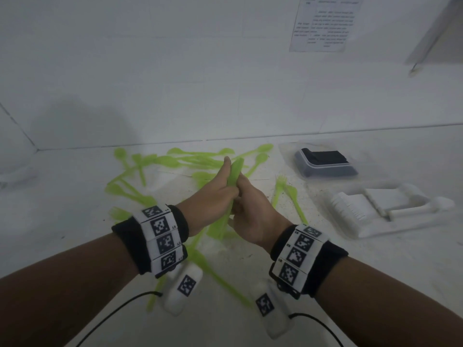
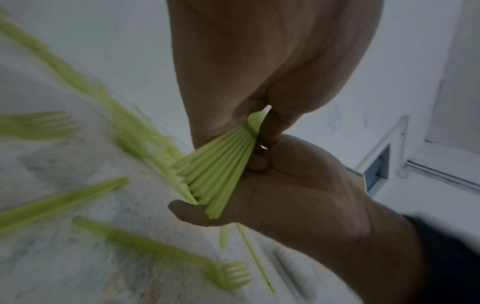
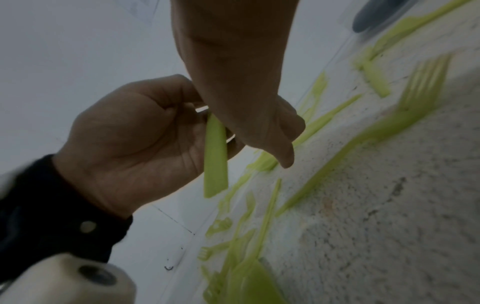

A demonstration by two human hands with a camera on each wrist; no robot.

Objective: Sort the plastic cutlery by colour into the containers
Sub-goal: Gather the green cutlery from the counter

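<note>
Left hand: raised over the desk, fingers curled round a bundle of green cutlery, thumb stretched up along it.
Right hand: pressed against the left hand, its fingers wrapped round the same bundle from the other side.
Bundle of green cutlery: held upright between both hands; the left wrist view shows many stacked handles fanned out below the grip. The right wrist view shows one flat green handle sticking out under the fingers.
Loose green cutlery: spoons, forks and knives scattered on the desk behind, left of and below the bundle, many overlapping; a fork and another piece lie just right of the bundle.
Desk: white and speckled, running back to a white wall.
Clear container: right of the bundle and farther back, holding black cutlery.
White container: right of the bundle, nearer than the clear container, holding white cutlery.
Wristbands: black with printed square markers, one on each wrist, a white camera unit with a cable under each.
Paper sheet: on the wall, above and right of the bundle; its text is too blurred to read.
</note>
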